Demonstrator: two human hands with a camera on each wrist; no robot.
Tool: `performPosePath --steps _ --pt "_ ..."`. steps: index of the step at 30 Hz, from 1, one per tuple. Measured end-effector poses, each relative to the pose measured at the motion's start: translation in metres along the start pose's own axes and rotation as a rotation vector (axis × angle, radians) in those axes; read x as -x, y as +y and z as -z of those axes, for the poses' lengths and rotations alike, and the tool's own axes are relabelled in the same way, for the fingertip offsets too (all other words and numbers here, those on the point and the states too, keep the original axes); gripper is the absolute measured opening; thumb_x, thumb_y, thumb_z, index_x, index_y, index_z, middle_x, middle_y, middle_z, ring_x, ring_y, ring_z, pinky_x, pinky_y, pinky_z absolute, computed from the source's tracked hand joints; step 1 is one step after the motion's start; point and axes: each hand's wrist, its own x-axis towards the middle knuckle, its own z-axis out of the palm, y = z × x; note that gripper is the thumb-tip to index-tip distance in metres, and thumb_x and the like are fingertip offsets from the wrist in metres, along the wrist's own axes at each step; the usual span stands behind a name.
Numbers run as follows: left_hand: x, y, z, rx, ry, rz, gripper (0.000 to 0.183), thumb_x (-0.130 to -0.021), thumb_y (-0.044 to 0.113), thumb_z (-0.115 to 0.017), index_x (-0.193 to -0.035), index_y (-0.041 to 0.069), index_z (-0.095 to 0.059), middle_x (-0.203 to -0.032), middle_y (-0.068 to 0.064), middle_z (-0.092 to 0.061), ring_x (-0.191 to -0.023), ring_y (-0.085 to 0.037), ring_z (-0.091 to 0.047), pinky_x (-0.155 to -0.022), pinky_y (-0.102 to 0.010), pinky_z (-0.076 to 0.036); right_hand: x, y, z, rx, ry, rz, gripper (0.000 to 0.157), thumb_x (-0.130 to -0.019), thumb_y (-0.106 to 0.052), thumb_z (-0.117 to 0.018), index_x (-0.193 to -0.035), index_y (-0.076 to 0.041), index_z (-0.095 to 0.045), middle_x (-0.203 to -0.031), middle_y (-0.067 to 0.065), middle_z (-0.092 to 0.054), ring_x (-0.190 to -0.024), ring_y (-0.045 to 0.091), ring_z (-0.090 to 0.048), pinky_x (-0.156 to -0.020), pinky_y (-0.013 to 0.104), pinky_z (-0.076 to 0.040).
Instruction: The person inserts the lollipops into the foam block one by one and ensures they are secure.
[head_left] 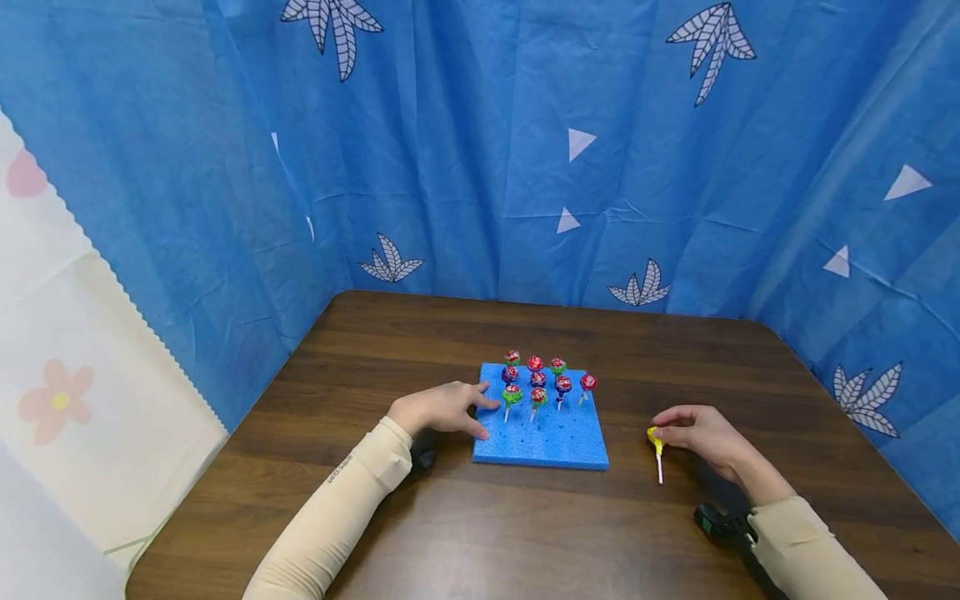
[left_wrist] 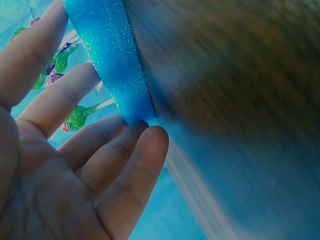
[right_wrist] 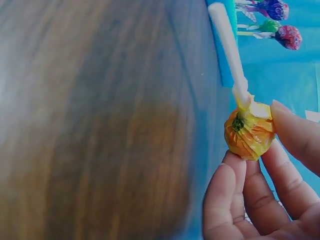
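A yellow-wrapped lollipop (right_wrist: 250,132) is pinched by its head between the thumb and fingers of my right hand (head_left: 705,435), its white stick pointing down toward the table in the head view. My left hand (head_left: 442,407) rests its spread fingers against the left edge of a blue foam board (head_left: 542,450). In the left wrist view the fingertips touch the board's side (left_wrist: 112,55). Several red, green and purple lollipops (head_left: 537,398) stand upright in the board, sticks down, mostly toward its back. Small holes show in the board's front part.
The board lies on a dark brown wooden table (head_left: 375,342). Blue curtains (head_left: 465,167) with leaf prints hang behind and at the sides. A black wrist device (head_left: 716,521) sits below the right wrist.
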Motion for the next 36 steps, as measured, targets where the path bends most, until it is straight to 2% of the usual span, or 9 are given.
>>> performPosePath --steps 8,15,19,22,27,36 --pt "-0.001 -0.001 -0.001 0.003 0.002 -0.006 0.058 -0.091 0.040 -0.072 -0.144 0.023 -0.056 -0.164 -0.012 -0.029 -0.150 -0.035 -0.032 -0.120 -0.048 -0.034 -0.001 -0.002 0.000 -0.039 -0.011 -0.013 0.043 -0.095 -0.021 -0.071 -0.123 0.010 -0.059 -0.101 -0.004 -0.072 -0.088 0.012 -0.065 -0.080 0.026 -0.058" --pt "0.001 -0.001 0.000 0.010 -0.003 0.002 0.058 -0.091 0.040 -0.072 -0.145 0.024 -0.055 -0.165 -0.012 -0.029 -0.150 -0.035 -0.032 -0.120 -0.049 -0.034 -0.001 -0.006 -0.002 -0.094 -0.030 -0.001 0.046 -0.095 -0.019 -0.069 -0.126 0.012 -0.054 -0.107 0.000 -0.067 -0.094 0.012 -0.066 -0.087 0.030 -0.060" --pt "0.001 0.000 0.001 0.008 -0.002 0.002 0.058 -0.091 0.040 -0.072 -0.144 0.024 -0.055 -0.164 -0.012 -0.029 -0.150 -0.035 -0.031 -0.120 -0.048 -0.033 -0.002 -0.010 -0.004 -0.138 -0.024 0.013 0.042 -0.095 -0.019 -0.070 -0.123 0.010 -0.056 -0.105 0.002 -0.066 -0.093 0.014 -0.068 -0.089 0.034 -0.060" --pt "0.001 0.001 0.001 0.001 0.000 -0.005 0.058 -0.091 0.040 -0.072 -0.144 0.023 -0.056 -0.164 -0.013 -0.029 -0.150 -0.035 -0.032 -0.120 -0.048 -0.033 -0.002 -0.013 -0.006 -0.155 -0.009 0.027 0.038 -0.095 -0.018 -0.070 -0.120 0.008 -0.059 -0.105 0.002 -0.066 -0.093 0.013 -0.069 -0.089 0.032 -0.059" --pt "0.001 0.002 0.001 -0.005 0.003 -0.008 0.057 -0.091 0.040 -0.072 -0.144 0.023 -0.056 -0.164 -0.013 -0.029 -0.150 -0.035 -0.032 -0.120 -0.048 -0.033 -0.004 -0.018 -0.011 -0.174 0.022 0.047 0.039 -0.095 -0.019 -0.070 -0.121 0.007 -0.060 -0.106 0.002 -0.065 -0.095 0.013 -0.070 -0.091 0.031 -0.058" --pt "0.002 0.003 0.001 -0.006 0.004 0.001 0.057 -0.091 0.040 -0.072 -0.143 0.023 -0.057 -0.164 -0.013 -0.030 -0.150 -0.036 -0.032 -0.120 -0.050 -0.034 -0.009 -0.029 -0.022 -0.141 0.077 0.099 0.052 -0.095 -0.024 -0.070 -0.131 0.010 -0.054 -0.109 -0.003 -0.065 -0.097 0.010 -0.067 -0.092 0.025 -0.057"
